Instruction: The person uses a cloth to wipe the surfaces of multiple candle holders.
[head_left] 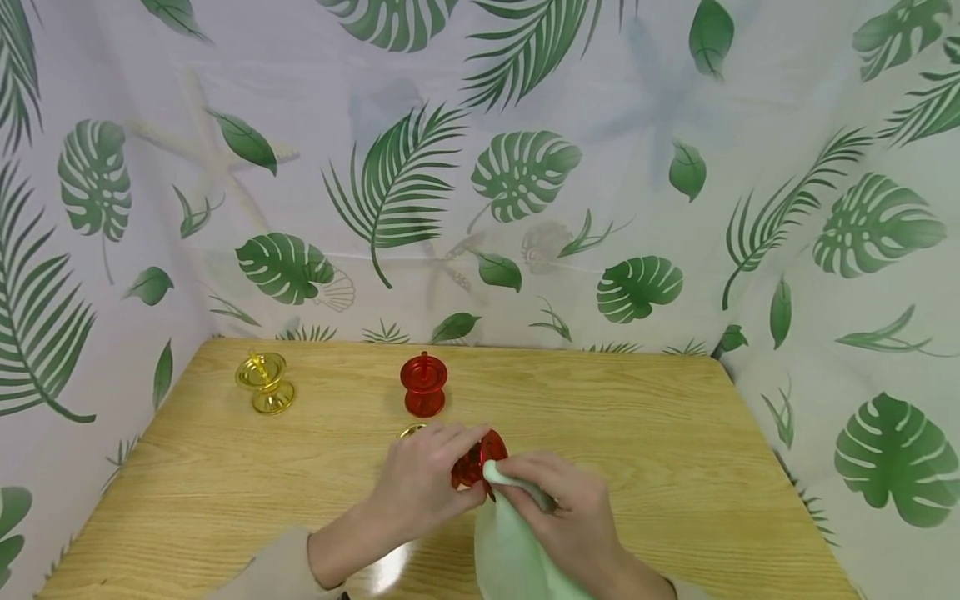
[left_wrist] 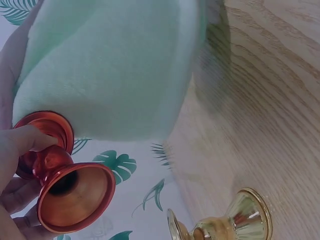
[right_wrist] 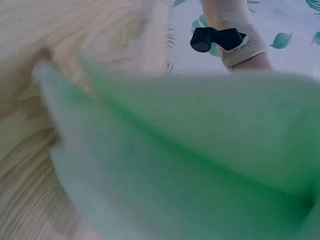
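Fingers (left_wrist: 29, 138) round glossy, flared red holder (left_wrist: 56, 161) and plush cloth (left_wrist: 110, 70)

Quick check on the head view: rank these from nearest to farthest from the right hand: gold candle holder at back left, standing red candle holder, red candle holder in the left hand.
1. Held red candle holder: in the left hand, just left of the right hand.
2. Standing red candle holder: farther back, left.
3. Gold candle holder: far left, back.
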